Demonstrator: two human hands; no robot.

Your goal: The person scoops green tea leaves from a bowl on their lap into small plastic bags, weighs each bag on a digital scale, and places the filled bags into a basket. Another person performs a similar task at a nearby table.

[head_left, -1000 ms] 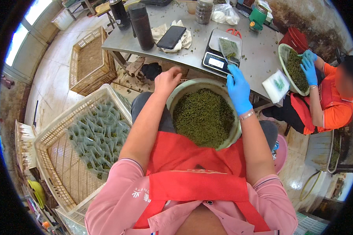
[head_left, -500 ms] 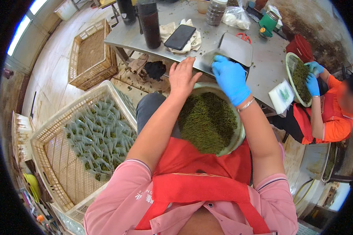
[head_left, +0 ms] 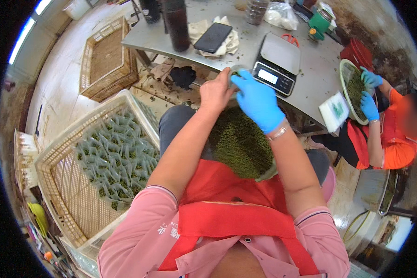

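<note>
Over the far rim of a pale green basin [head_left: 268,174] on my lap, my hands meet at a small clear plastic bag [head_left: 236,71] with some green bits inside. My bare left hand [head_left: 216,94] pinches the bag's left side. My right hand [head_left: 260,103], in a blue glove, grips its right side with closed fingers. Dark green, small dried pieces [head_left: 241,143] fill much of the basin, partly hidden by my right hand and forearm. Just beyond the right hand, a digital kitchen scale [head_left: 277,62] sits on the metal table with nothing on its plate.
Left of me, a cream plastic crate [head_left: 60,185] holds many filled clear bags [head_left: 118,160]. Another crate [head_left: 104,60] stands farther back. On the metal table [head_left: 236,53] are a phone [head_left: 213,38], dark bottles and red scissors. At right, a gloved co-worker handles a similar basin [head_left: 345,88].
My right hand has come away from the scale with the bag, moving left and nearer. The left fingers have closed on the bag, and the scale's display is now uncovered.
</note>
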